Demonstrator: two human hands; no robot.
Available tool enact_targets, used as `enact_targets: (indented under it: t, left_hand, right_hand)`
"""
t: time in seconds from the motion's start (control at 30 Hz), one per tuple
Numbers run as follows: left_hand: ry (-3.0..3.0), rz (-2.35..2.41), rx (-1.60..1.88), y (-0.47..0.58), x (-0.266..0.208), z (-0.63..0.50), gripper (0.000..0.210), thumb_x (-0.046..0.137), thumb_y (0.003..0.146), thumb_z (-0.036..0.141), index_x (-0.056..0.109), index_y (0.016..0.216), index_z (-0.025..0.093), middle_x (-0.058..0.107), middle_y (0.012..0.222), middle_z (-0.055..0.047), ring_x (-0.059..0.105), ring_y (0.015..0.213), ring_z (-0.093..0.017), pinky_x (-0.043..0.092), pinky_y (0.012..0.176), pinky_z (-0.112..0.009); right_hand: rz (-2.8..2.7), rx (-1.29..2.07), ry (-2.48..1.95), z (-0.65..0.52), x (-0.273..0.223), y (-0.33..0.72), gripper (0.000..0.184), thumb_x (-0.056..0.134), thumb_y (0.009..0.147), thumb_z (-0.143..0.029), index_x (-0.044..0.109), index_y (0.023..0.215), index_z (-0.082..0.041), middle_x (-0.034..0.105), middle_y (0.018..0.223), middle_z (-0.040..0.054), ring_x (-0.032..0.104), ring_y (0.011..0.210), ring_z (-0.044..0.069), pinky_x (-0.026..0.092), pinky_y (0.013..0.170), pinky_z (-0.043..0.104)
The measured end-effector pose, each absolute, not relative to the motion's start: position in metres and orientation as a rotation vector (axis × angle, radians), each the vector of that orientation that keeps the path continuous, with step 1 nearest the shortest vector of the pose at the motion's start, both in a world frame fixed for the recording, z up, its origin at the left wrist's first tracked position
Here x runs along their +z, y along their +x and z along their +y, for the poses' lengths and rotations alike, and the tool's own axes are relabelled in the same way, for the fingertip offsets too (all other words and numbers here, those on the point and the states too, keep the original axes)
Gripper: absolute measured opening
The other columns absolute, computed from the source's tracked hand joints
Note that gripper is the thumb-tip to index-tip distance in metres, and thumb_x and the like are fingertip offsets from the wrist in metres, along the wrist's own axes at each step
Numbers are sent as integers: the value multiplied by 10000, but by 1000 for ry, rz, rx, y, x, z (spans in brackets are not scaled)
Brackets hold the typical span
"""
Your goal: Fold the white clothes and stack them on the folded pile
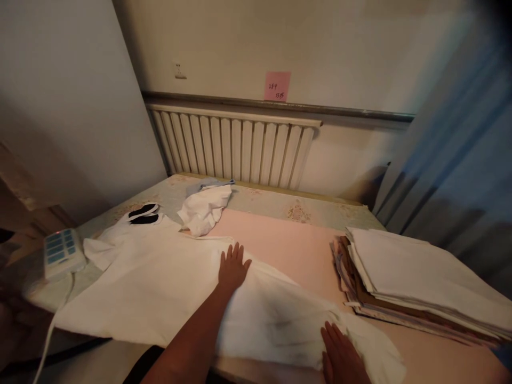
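Note:
A large piece of white cloth (160,288) lies spread over the table, its right part wrinkled and shaded. My left hand (234,266) rests flat near the cloth's far edge with its fingers spread. Lower right, my right hand (344,354) lies on the same cloth, fingers stretched out; the view cuts it off at the bottom. Neither hand grips anything. At the cloth's far left is a smaller white piece with two black patches (144,214); I cannot tell whether it is part of the cloth.
Folded fabrics (424,266) are stacked at the right, white on top. A crumpled white cloth (206,208) lies at the back. A power strip (64,253) with a white cord sits at the left edge. Behind the table are a radiator (240,146) and a blue curtain (452,138).

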State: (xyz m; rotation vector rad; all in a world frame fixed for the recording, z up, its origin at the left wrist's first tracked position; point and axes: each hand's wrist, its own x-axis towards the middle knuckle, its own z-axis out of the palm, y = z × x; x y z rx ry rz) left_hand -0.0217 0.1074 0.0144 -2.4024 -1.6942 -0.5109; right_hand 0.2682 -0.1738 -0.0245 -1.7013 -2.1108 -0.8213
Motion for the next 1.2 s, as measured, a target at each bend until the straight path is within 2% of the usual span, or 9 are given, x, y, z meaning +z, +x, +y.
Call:
enact_targets:
  t: [0.2, 0.4, 0.67, 0.93, 1.1, 1.2]
  left_hand:
    - [-2410, -1741, -505, -23, 23, 100, 597, 302, 942, 482, 330, 1459, 185, 276, 1543, -91, 207, 1422, -320, 208, 1124, -542]
    - [-2439, -1732, -506, -28, 22, 62, 586, 317, 938, 470, 349, 1451, 188, 255, 1548, -104, 179, 1431, -322, 214, 1116, -556]
    - [-2518, -1620, -444, -30, 17, -7, 554, 347, 931, 427, 414, 1414, 164, 351, 1510, -98, 212, 1419, -327, 201, 1120, -545]
    - [-2498, -1598, -468, -28, 20, -27, 542, 363, 924, 415, 437, 1401, 169, 383, 1492, -97, 246, 1409, -320, 215, 1123, -525]
    - [-2512, -1597, -508, -28, 25, -27, 534, 370, 921, 405, 451, 1390, 163, 389, 1487, -106, 246, 1409, -321, 215, 1120, -537]
    - [-2505, -1602, -530, -27, 25, -28, 525, 374, 918, 394, 459, 1384, 169, 397, 1482, -107, 249, 1409, -320, 213, 1120, -537]
  right_hand:
    - [-2041, -617, -1787, -176, -31, 266, 407, 434, 884, -357, 586, 1227, -200, 593, 1293, 102, 546, 1189, 294, 415, 992, 439]
    - [-1971, -529, -1910, -179, -20, 253, 440, 389, 916, -371, 551, 1280, -182, 541, 1358, 96, 492, 1249, 279, 384, 1039, 439]
    - [-1921, -427, -1957, -182, -3, 244, 406, 406, 920, -279, 548, 1277, -151, 526, 1370, 118, 440, 1301, 267, 370, 1065, 449]
    - [-1799, -393, -1820, -189, 13, 249, 364, 399, 931, -252, 556, 1243, -150, 576, 1302, 125, 495, 1244, 238, 415, 1033, 435]
    - [-1365, -446, -1948, -204, 22, 280, 498, 425, 909, -371, 474, 1318, -91, 507, 1348, 201, 440, 1274, 310, 356, 1048, 504]
    - [-1062, -287, -2108, -208, 17, 312, 656, 494, 835, -494, 471, 1316, -48, 541, 1292, 241, 513, 1193, 355, 405, 984, 503]
